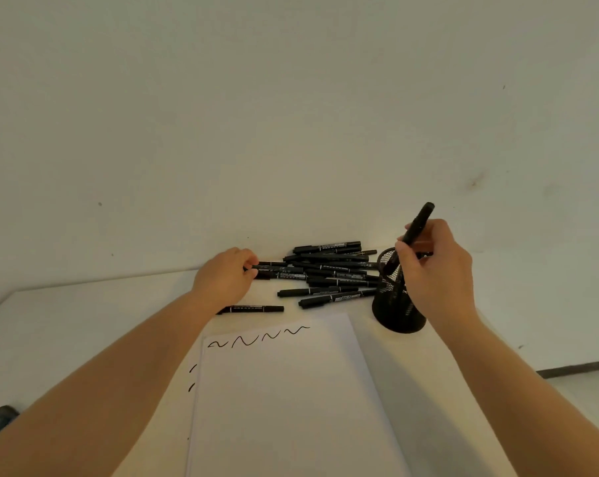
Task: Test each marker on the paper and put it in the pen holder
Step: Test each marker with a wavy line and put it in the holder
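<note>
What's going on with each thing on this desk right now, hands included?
Right hand: grips a capped marker, tilted, over the pen holder.
Pen holder: upright, some markers already inside.
Left hand: fingers curled on a marker at the pile's edge.
Marker pile: lying flat, capped, heaped by the wall.
Lone marker: lying flat, apart from the pile.
Paper: flat, a row of test squiggles along its top.

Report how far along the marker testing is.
Done: four squiggles run along the top of the paper, and the mesh pen holder seems to hold some markers already. In hand: the right hand lowers a marker into the holder; the left hand grips another at the pile. Left: most of that pile, plus one stray marker near the paper.
</note>
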